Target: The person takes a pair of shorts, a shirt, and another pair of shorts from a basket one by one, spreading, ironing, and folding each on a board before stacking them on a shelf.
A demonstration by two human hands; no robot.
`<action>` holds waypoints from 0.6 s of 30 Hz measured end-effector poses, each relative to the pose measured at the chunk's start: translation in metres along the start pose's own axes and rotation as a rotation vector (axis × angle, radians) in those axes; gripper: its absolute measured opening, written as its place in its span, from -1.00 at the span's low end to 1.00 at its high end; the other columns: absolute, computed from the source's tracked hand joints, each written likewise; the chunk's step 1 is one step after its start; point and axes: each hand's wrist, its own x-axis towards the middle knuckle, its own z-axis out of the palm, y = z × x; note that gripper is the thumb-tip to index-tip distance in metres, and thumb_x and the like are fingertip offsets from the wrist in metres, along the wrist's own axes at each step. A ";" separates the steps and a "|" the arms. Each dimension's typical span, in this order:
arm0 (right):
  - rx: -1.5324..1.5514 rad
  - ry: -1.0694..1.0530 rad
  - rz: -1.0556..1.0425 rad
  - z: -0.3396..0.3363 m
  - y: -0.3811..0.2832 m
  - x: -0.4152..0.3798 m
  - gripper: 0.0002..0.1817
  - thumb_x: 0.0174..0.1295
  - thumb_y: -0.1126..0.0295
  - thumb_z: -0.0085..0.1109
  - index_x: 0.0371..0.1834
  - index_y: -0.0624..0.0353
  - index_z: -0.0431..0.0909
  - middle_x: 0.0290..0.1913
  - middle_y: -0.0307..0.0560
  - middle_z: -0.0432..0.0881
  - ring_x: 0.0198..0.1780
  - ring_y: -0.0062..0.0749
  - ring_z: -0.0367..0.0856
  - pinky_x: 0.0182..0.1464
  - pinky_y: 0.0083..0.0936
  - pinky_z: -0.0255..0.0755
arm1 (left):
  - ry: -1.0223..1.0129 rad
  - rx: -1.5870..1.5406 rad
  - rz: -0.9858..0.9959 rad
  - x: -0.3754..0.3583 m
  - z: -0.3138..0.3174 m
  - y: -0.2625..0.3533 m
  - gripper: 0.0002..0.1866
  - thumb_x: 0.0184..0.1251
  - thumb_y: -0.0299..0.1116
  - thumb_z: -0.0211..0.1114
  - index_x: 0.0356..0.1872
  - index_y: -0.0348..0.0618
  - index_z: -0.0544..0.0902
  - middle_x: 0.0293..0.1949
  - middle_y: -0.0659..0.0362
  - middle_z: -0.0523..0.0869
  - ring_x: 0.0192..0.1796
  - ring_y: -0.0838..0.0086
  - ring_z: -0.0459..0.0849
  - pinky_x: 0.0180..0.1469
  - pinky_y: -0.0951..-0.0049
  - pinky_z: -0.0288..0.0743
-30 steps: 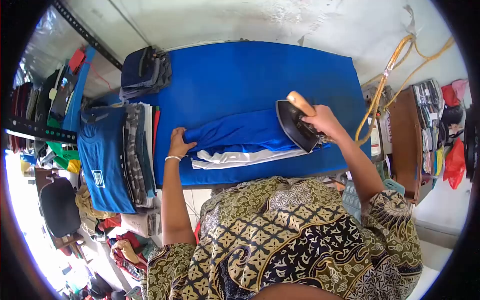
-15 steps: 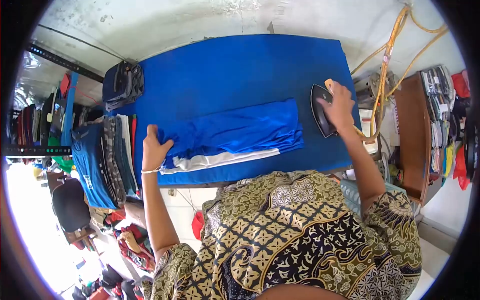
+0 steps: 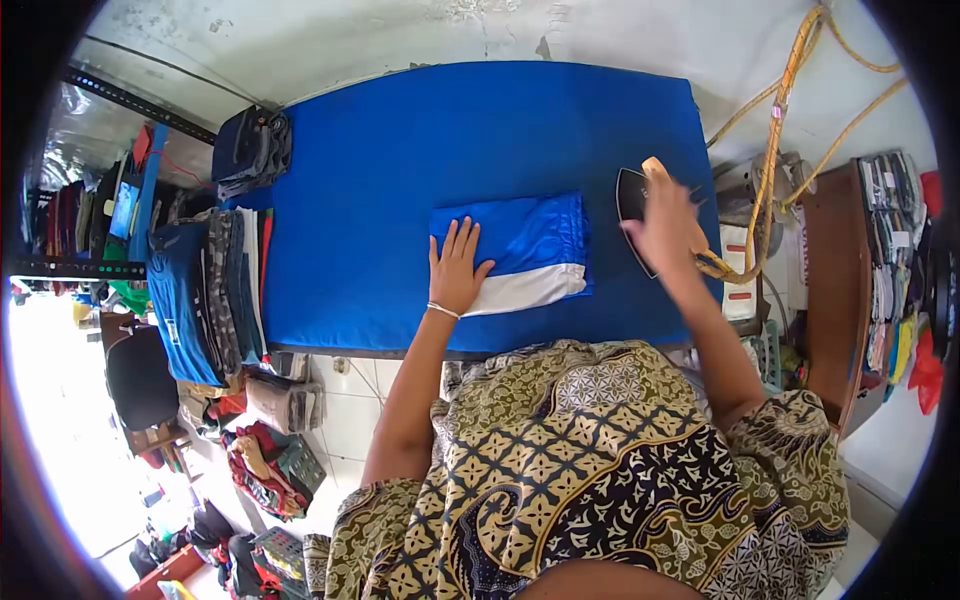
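Observation:
My left hand (image 3: 457, 267) lies flat, fingers spread, on the left end of a folded blue and white garment (image 3: 530, 232). The garment forms a compact rectangle on the blue-covered table (image 3: 400, 130), with its white band along the side nearest me. To the right, a dark iron (image 3: 630, 200) with a light orange handle end rests on the blue cover. My right hand (image 3: 665, 228) is over the iron's handle, thumb out to the left. Its fingers are smeared by motion and cover much of the iron, so I cannot tell whether they grip it.
Folded dark clothes (image 3: 252, 150) sit at the table's far left corner. A larger clothes stack (image 3: 195, 300) stands along the left edge. A yellow cord (image 3: 775, 150) hangs at the right, by a brown shelf (image 3: 832, 290) with more clothes. A wall runs behind the table.
The garment's left part has been folded over to the right, making it about half as long. My left hand has moved right onto it and flattened. The iron stays in place; my right hand blurs over it.

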 end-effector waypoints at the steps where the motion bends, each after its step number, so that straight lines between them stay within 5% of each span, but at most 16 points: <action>1: -0.013 0.062 0.034 0.004 0.023 0.002 -0.13 -0.28 0.26 0.46 0.14 0.29 0.20 -0.03 0.11 0.43 0.03 -0.01 0.39 -0.01 -0.22 0.33 | 0.031 -0.015 -0.018 0.000 -0.001 0.004 -0.37 0.22 -0.05 0.10 0.28 -0.09 0.23 0.34 0.14 0.16 0.40 0.27 0.02 0.33 -0.06 -0.15; 3: -0.036 0.122 0.060 0.026 0.075 0.006 -0.13 -0.27 0.23 0.45 0.14 0.29 0.19 -0.08 0.13 0.46 -0.03 0.02 0.43 -0.03 -0.21 0.35 | 0.065 -0.039 -0.043 -0.004 -0.002 0.006 -0.37 0.22 -0.07 0.11 0.28 -0.10 0.23 0.34 0.14 0.16 0.40 0.26 0.03 0.33 -0.05 -0.15; 5: 0.154 0.029 0.348 0.055 0.105 0.016 -0.23 -0.16 0.09 0.42 0.07 0.25 0.26 -0.29 0.06 0.54 -0.27 -0.10 0.55 -0.22 -0.28 0.45 | 0.305 -0.134 -0.227 -0.011 -0.002 0.008 -0.42 0.20 -0.22 0.17 0.24 -0.15 0.27 0.32 0.06 0.20 0.35 0.21 0.15 0.31 0.06 0.00; 6: 0.145 0.031 0.336 0.048 0.106 0.029 -0.23 -0.16 0.09 0.42 0.07 0.25 0.26 -0.29 0.06 0.54 -0.27 -0.10 0.55 -0.22 -0.28 0.45 | 0.450 -0.254 -0.396 -0.016 -0.001 0.007 -0.50 0.10 -0.45 0.21 0.13 -0.23 0.36 0.16 -0.05 0.39 0.23 0.15 0.35 0.20 0.21 0.24; 8: 1.114 -0.551 0.779 0.029 0.104 0.055 -0.35 -0.05 -0.05 0.32 -0.10 0.25 0.36 -0.46 -0.05 0.54 -0.50 -0.33 0.56 -0.45 -0.42 0.46 | 0.475 -0.462 -0.561 -0.046 0.009 0.006 -0.53 0.05 -0.52 0.22 0.07 -0.25 0.39 0.05 -0.07 0.45 0.13 0.13 0.42 0.11 0.25 0.32; 9: 1.133 -0.541 0.726 0.018 0.089 0.062 -0.41 -0.01 -0.11 0.26 -0.24 0.25 0.40 -0.53 -0.12 0.51 -0.58 -0.49 0.51 -0.58 -0.52 0.41 | 0.496 -0.668 -0.712 -0.057 0.008 0.006 -0.55 0.00 -0.59 0.23 0.01 -0.28 0.42 -0.07 -0.08 0.51 0.04 0.12 0.50 0.02 0.29 0.39; 12: 0.820 -0.566 0.453 -0.025 0.034 0.079 -0.52 0.01 0.04 0.29 -0.36 0.28 0.42 -0.71 -0.25 0.38 -0.73 -0.57 0.36 -0.70 -0.61 0.26 | 0.410 -0.745 -0.699 -0.077 -0.001 0.007 -0.57 -0.02 -0.62 0.24 -0.04 -0.29 0.43 -0.15 -0.06 0.51 -0.07 0.12 0.53 -0.05 0.27 0.41; 15: 0.634 -0.764 0.084 -0.055 -0.024 0.081 -0.57 -0.06 0.16 0.35 -0.37 0.34 0.46 -0.70 -0.25 0.37 -0.73 -0.59 0.35 -0.70 -0.63 0.23 | 0.490 -0.267 -0.337 -0.073 -0.035 0.017 -0.57 -0.02 -0.52 0.27 -0.03 -0.21 0.45 -0.02 0.03 0.49 0.01 0.17 0.46 -0.01 0.19 0.34; 18: 0.437 -0.787 -0.081 -0.018 -0.073 0.064 -0.55 -0.09 0.15 0.35 -0.41 0.41 0.52 -0.57 -0.03 0.57 -0.64 -0.43 0.54 -0.60 -0.53 0.41 | 0.340 -0.216 -0.240 -0.075 -0.023 0.012 -0.61 0.02 -0.48 0.22 -0.03 -0.15 0.49 -0.01 0.07 0.50 0.04 0.20 0.45 0.00 0.22 0.31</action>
